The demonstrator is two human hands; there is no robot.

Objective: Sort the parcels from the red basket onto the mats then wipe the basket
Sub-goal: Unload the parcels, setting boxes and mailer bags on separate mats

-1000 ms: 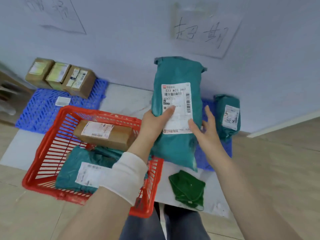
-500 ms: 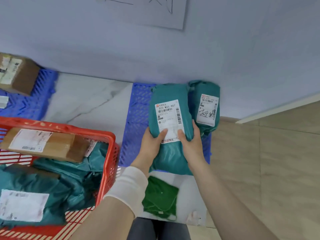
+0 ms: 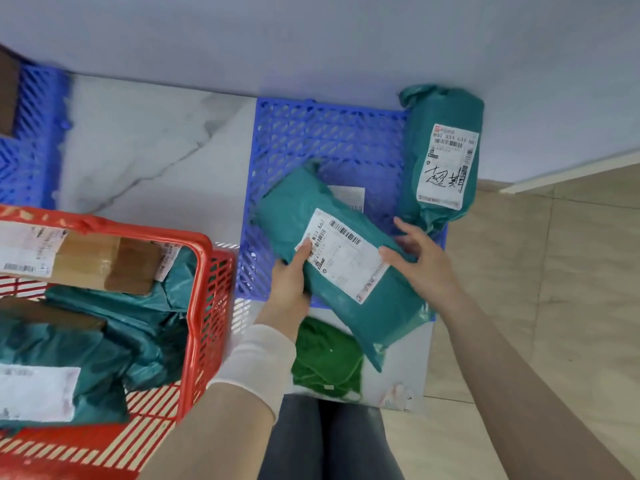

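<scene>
1. The left hand [image 3: 289,285] and right hand [image 3: 420,258] are clasping the teal plastic mailer parcel [image 3: 346,306] by its opposite edges, tilted over the blue plastic lattice mat [image 3: 311,140].
2. The mat is lying on a white marbled slab [image 3: 145,143] against the pale wall [image 3: 311,39].
3. The red plastic basket [image 3: 204,306] is standing left of the mat.
4. Beige floor tiles [image 3: 554,289] are lying to the right.

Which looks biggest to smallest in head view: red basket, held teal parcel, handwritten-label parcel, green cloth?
1. red basket, though cropped.
2. held teal parcel.
3. handwritten-label parcel; farther away, so true sizes may match.
4. green cloth, partly covered.
</scene>
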